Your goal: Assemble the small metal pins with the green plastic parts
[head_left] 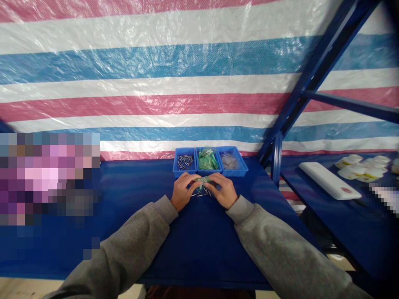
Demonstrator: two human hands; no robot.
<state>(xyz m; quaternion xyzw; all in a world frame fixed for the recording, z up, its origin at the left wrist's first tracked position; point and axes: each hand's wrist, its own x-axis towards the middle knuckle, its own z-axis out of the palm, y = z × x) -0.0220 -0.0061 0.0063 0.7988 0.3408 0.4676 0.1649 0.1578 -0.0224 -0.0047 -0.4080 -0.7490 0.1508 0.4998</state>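
My left hand point(182, 193) and my right hand point(225, 192) meet over the blue table, thumbs and fingertips pinched. Between them they grip a small clear-and-green plastic bag point(203, 180); what is inside it is too small to tell. Several thin metal pins or screws point(201, 193) lie on the table just under the bag, partly covered by my fingers. Directly beyond my hands, three blue bins stand side by side. Loose metal pins point(185, 161) fill the left one, green plastic packets point(208, 160) the middle one, and clear plastic bags point(230, 162) the right one.
A blue metal frame point(277, 162) rises at the table's right edge. On another table to the right lie a long white box point(329, 180) and several white containers point(353, 170). A striped plastic sheet point(187, 62) hangs behind. The left side is blurred out.
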